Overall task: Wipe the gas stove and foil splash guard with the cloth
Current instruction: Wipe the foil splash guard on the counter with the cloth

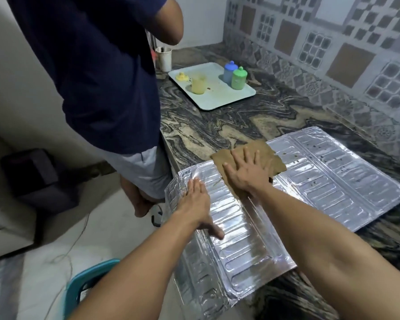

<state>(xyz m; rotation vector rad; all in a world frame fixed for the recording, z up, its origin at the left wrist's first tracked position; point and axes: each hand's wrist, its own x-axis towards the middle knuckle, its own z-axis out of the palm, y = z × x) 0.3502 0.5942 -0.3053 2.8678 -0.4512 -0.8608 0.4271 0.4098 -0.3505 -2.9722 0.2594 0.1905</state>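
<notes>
The silver foil splash guard [328, 179] lies unfolded flat on the marbled counter [240, 116], its left panel hanging past the counter's edge. A brown cloth [273, 155] rests on the guard's far middle edge. My right hand [247, 174] presses flat on the cloth, fingers spread. My left hand [196, 202] lies flat on the foil's left panel, fingers together, thumb out, holding nothing. Dark specks dot the right panel. No gas stove is in view.
Another person in a dark shirt [90, 77] stands close at the counter's left end. A pale tray [231, 98] carries a blue pot [229, 71], a green pot [239, 78] and a yellow cup [198, 85]. A teal basket [90, 282] sits on the floor.
</notes>
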